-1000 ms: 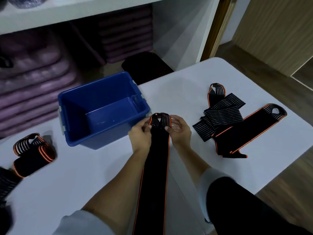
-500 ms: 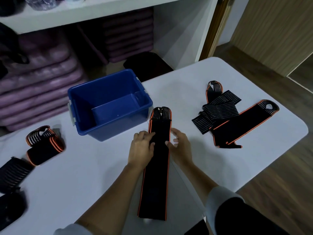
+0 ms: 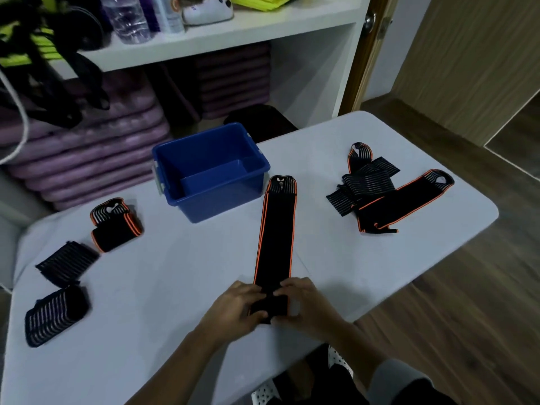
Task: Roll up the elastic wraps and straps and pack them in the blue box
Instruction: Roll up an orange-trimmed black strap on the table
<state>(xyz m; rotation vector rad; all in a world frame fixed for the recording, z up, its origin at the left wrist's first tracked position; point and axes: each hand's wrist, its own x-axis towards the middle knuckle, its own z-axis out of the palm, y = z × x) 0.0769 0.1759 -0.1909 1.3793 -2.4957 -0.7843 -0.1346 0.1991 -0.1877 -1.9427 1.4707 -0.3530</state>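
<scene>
A long black wrap with orange edges (image 3: pixel 276 229) lies flat down the middle of the white table (image 3: pixel 163 287), its looped end beside the blue box (image 3: pixel 216 197). My left hand (image 3: pixel 236 305) and my right hand (image 3: pixel 304 305) both pinch its near end, which is folded over between my fingers. The box stands open with nothing seen inside. A rolled orange-edged wrap (image 3: pixel 115 226) sits left of the box. Two folded striped straps (image 3: pixel 65 263) (image 3: pixel 55 315) lie at the far left. A loose pile of wraps (image 3: pixel 382 191) lies on the right.
A white shelf unit (image 3: pixel 222 39) with bottles stands behind the table, with purple mats (image 3: pixel 87 147) stacked below. A dark stool (image 3: pixel 260 121) sits behind the box. The wooden floor (image 3: pixel 467 287) lies to the right of the table's edge.
Both hands slid from the wrap's far looped end down to its near end and took hold of it there. The wrap now lies stretched out flat. The camera has tilted up.
</scene>
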